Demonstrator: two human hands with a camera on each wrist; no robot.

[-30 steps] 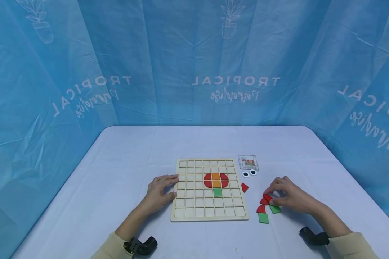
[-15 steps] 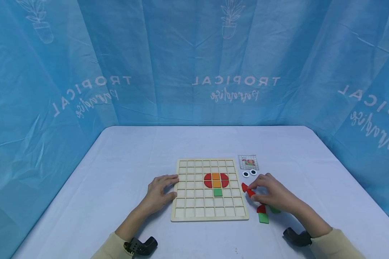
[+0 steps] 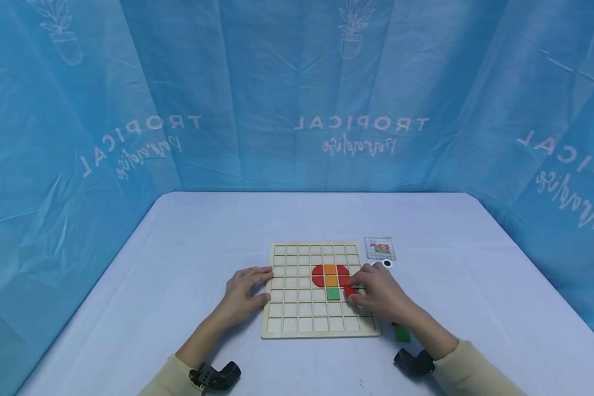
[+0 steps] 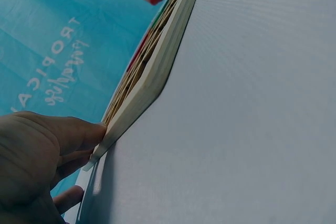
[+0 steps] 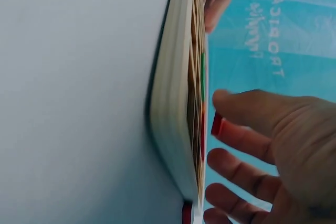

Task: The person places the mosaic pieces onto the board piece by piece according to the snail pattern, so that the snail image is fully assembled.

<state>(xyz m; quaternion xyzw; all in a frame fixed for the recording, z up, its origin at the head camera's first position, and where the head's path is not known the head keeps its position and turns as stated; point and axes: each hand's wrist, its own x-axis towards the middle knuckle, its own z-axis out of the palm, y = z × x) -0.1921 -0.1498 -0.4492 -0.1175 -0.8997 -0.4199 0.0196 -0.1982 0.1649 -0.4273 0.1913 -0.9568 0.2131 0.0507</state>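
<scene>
Pinched between the thumb and a finger of the right hand (image 3: 380,291), with the gap closed down to its thickness, a red piece (image 5: 217,123) is held over the gridded board (image 3: 297,324), just right of a green square (image 3: 333,294). By the left hand (image 3: 240,294), its fingers loosely extended, the board's left edge is touched. Two orange squares (image 3: 330,269), flanked by red rounded pieces (image 3: 318,280), are set in the grid, and a printed card (image 3: 380,248) is laid beside the board

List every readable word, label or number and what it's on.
"TROPICAL": blue curtain, mirrored; repeated, right-hand copy cut off in head view.
"Paradise": same curtain, below it, mirrored script.
Picture card: any text too small to read.
Tablecloth: faint marks, too small to read.
</scene>
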